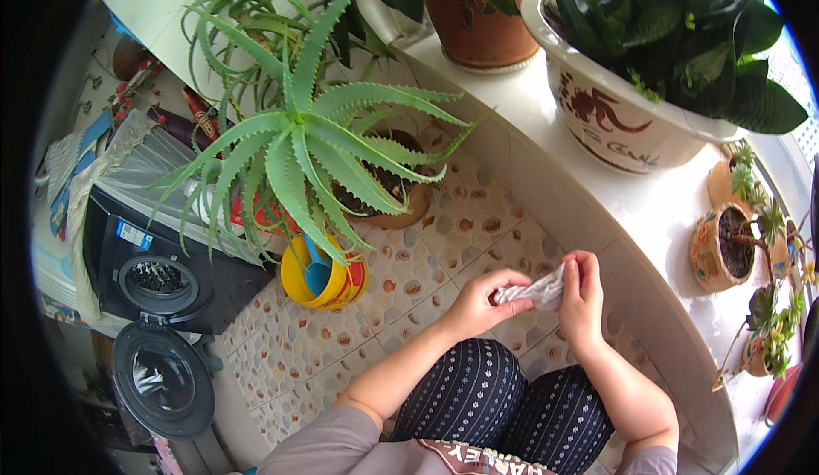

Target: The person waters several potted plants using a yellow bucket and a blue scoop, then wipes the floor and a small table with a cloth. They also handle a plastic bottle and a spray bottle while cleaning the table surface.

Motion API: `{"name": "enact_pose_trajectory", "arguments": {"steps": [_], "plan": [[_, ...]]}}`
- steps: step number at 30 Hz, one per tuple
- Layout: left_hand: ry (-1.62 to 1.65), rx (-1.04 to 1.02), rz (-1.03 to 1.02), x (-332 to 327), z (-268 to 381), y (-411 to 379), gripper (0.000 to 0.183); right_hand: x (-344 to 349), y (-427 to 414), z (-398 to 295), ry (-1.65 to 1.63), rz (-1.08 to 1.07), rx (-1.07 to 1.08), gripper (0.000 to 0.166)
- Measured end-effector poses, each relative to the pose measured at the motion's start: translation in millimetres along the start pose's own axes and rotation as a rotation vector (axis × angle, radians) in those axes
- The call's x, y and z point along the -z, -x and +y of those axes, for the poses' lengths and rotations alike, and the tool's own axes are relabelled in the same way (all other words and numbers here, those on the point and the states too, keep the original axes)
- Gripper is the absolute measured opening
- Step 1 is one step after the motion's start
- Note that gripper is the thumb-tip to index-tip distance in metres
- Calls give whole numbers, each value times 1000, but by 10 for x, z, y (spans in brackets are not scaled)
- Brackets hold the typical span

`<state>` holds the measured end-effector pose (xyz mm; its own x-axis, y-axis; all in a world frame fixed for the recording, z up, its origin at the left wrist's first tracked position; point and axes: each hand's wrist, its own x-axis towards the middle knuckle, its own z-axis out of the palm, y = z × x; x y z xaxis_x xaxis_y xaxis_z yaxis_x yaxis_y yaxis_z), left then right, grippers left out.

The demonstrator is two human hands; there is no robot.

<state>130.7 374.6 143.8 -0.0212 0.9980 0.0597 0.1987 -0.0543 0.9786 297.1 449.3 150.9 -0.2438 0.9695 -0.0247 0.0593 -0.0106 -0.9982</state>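
A crumpled whitish cloth (548, 291) is stretched between my two hands, above the tiled floor and just beyond my knees. My left hand (481, 302) grips its left end, with the thumb below and the fingers curled over. The fingers of my right hand (582, 289) pinch the opposite end. Part of the cloth is hidden inside both hands. Left of my hands, on the floor, stands a yellow bucket (295, 286) with a blue scoop (317, 271) in it.
A large spiky aloe plant (297, 120) spreads over the bucket. At left, a front-loading washing machine (105, 244) has its round door (163, 379) swung open. A curved ledge (601, 219) on the right carries a big white flowerpot (614, 123) and several small potted succulents (726, 251).
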Motion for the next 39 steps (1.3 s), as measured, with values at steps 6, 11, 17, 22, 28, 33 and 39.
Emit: {"name": "enact_pose_trajectory", "arguments": {"steps": [6, 11, 17, 22, 28, 33, 39], "plan": [[211, 22, 111, -5, -142, -27, 20, 8, 18, 16, -73, 54, 8, 14], [770, 271, 232, 23, -217, -39, 21, 10, 43, 57, -170, -43, -83, 13], [492, 140, -241, -19, -97, 0, 41, 42, 10, 114, -179, 12, -31, 16], [440, 226, -248, 4, -75, -21, 40, 45, 7, 112, -117, -68, -53, 14], [695, 435, -187, 139, -249, 25, 48, 58, 22, 44, -90, -192, -131, 22], [854, 471, -172, 324, -468, 80, 41, 91, 21, -30, -205, -296, -65, 42], [714, 367, -5, 485, -630, 147, 23, 306, -37, -64, -55, -572, -171, 42]]}}
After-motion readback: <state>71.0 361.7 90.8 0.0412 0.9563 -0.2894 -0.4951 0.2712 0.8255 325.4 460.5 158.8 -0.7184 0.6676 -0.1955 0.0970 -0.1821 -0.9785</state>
